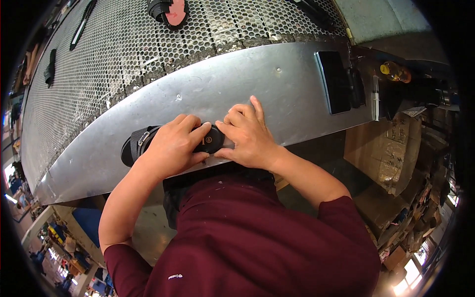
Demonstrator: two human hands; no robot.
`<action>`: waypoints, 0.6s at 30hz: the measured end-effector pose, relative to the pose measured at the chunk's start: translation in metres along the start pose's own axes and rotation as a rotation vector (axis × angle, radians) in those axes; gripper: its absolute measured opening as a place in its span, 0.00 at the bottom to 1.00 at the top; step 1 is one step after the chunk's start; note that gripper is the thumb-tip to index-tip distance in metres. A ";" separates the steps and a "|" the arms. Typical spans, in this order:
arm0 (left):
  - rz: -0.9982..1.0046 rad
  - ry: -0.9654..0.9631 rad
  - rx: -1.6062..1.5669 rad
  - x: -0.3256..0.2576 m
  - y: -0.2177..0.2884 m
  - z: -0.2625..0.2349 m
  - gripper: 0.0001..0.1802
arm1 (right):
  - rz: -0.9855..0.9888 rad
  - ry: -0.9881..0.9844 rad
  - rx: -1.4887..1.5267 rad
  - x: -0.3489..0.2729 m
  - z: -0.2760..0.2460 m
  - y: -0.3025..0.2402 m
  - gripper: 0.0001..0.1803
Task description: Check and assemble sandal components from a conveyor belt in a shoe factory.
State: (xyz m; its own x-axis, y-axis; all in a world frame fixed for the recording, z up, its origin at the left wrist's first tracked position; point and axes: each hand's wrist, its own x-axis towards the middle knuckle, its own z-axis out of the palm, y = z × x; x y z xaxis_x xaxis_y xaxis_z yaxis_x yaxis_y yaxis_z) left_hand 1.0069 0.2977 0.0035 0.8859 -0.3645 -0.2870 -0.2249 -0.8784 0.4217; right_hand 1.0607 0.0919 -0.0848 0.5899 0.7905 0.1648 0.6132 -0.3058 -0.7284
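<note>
A black sandal (213, 140) lies lengthwise on the smooth metal ledge in front of me. Its left end shows a wide strap and a metal buckle (144, 138); the right end carries a small orange mark. My left hand (174, 145) lies across its middle, fingers and thumb curled round its sides and hiding most of the upper. At the right end my right hand (247, 137) has its thumb and forefinger against the rounded edge, the other fingers bent above the ledge.
Beyond the ledge, a perforated conveyor (123, 64) carries a sandal with a pink insole (175, 14) and several dark pieces. To the right are a dark flat device (333, 81), a syringe (375, 101) and a yellow-capped bottle (395, 72). Cardboard boxes (361, 143) stand below.
</note>
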 end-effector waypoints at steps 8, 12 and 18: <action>0.001 0.001 0.025 0.007 0.005 0.002 0.35 | -0.010 0.035 0.011 -0.002 -0.008 0.000 0.29; 0.007 -0.007 0.013 0.011 0.008 0.001 0.35 | 0.019 0.066 0.005 -0.005 -0.006 0.002 0.22; -0.007 -0.009 0.019 0.013 0.013 0.002 0.35 | 0.026 0.061 0.004 -0.008 -0.012 0.005 0.19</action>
State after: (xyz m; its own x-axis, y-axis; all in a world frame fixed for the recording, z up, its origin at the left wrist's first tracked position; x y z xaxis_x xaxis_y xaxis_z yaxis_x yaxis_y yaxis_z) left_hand 1.0146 0.2807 0.0033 0.8839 -0.3607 -0.2977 -0.2260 -0.8867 0.4033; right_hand 1.0659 0.0780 -0.0819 0.6363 0.7486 0.1862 0.5954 -0.3230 -0.7357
